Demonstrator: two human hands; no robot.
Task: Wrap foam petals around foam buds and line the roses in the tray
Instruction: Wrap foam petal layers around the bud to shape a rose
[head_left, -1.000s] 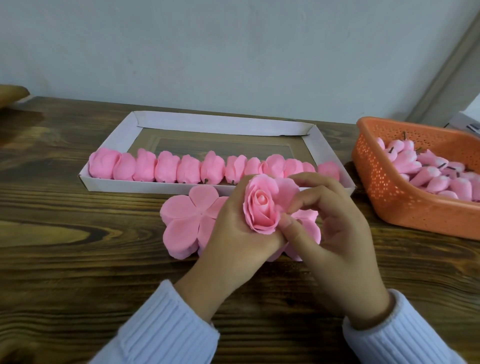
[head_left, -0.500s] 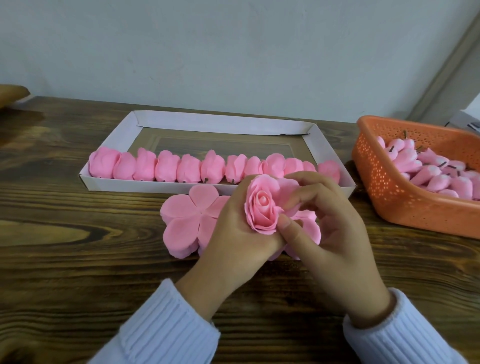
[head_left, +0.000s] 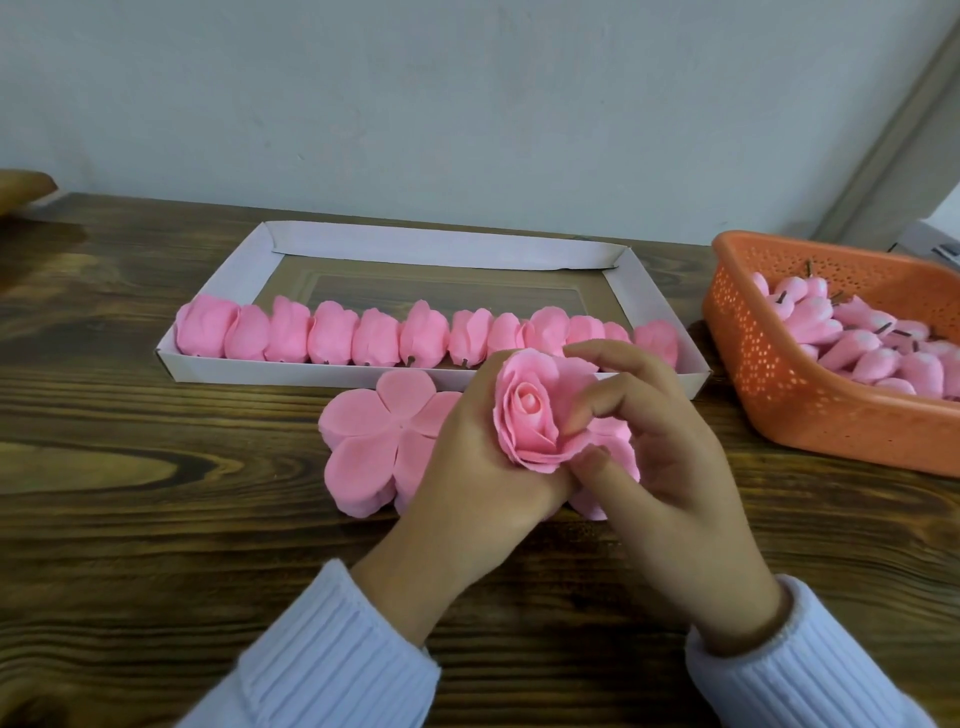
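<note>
Tray (head_left: 415, 248): white cardboard, shallow, lying on the wooden table (head_left: 156, 499).
Row of roses (head_left: 332, 339): pink, laid side by side along the tray's near wall, from its left end to its right end.
Rose in hand (head_left: 527, 410): pink, petals spread round a tight centre, held up just in front of the tray's near wall.
Left hand (head_left: 478, 467): in front of the tray, curled round the rose from the left and underneath, gripping its base.
Right hand (head_left: 670, 457): in front of the tray's right half, forefinger and thumb pinching the rose's outer petal, other fingers loosely bent.
Flat petal pieces (head_left: 371, 441): pink five-lobed cutouts, flat on the table just in front of the tray, partly hidden under both hands.
Basket (head_left: 810, 415): orange, perforated, just right of the tray.
Buds (head_left: 862, 356): pink with dark stems, piled inside the basket.
</note>
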